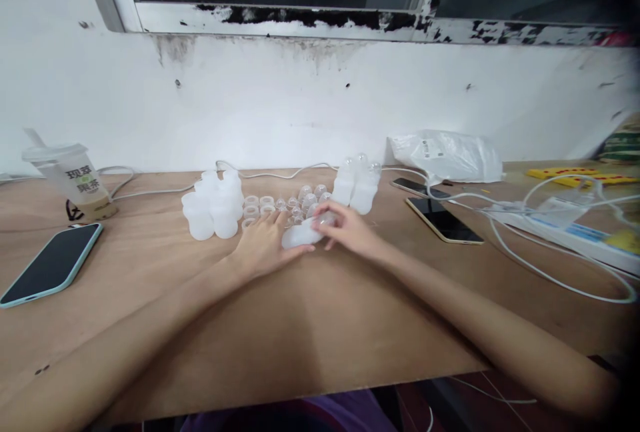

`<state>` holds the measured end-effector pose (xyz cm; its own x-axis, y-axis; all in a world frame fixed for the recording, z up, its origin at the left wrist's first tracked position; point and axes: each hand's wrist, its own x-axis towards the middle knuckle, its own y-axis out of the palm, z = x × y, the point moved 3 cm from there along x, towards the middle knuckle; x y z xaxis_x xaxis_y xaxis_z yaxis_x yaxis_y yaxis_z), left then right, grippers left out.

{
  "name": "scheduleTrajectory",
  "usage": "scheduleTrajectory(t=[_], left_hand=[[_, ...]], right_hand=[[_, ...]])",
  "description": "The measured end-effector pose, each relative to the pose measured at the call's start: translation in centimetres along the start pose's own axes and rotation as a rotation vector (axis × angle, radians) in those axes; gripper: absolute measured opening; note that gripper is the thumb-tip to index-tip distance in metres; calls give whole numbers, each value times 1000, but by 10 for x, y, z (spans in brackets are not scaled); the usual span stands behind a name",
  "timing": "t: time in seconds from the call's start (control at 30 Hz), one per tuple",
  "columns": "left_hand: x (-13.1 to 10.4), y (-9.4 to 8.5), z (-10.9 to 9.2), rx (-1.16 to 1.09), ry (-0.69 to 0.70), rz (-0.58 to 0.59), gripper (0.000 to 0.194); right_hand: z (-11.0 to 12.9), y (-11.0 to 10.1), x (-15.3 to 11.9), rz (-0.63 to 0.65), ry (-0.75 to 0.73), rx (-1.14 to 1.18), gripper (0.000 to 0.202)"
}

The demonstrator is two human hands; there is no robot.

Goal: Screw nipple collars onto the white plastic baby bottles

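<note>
A translucent white baby bottle (297, 235) lies tilted on its side between my hands, its top toward the right. My left hand (261, 243) is closed around its base end, thumb along the near side. At the top end, the fingers of my right hand (345, 224) are closed on a clear dome cap (327, 218), slightly blurred. Beyond my hands are white screw rings (251, 201), clear nipples (293, 204) and clear dome caps (309, 200). Several uncapped bottles (213, 205) stand at the left; capped bottles (356, 185) stand at the right.
A drink cup with straw (75, 179) and a phone (53, 262) are at the left. On the right lie two more phones (444, 220), a plastic bag (445, 155), a power strip (560, 225) and looping white cables (505, 239). A wall rises behind the table (240, 359).
</note>
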<state>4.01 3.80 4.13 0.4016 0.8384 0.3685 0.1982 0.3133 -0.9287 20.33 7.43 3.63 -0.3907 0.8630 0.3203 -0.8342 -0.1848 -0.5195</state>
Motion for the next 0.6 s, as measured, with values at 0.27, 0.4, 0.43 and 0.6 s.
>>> scheduleTrajectory(t=[0.27,0.4,0.43,0.6], left_hand=[[0,13,6,80,292,258,39],[0,13,7,160,239,304,44],[0,12,7,174,231,303,45],[2,12,13,157,153,235,51]], right_hand=[[-24,58,-6,79,110,420,37],[-22,54,-5,103,123,457,35],[-21,54,-4,99,107,438,34],[-16,43,-2,83,-29,248,31]])
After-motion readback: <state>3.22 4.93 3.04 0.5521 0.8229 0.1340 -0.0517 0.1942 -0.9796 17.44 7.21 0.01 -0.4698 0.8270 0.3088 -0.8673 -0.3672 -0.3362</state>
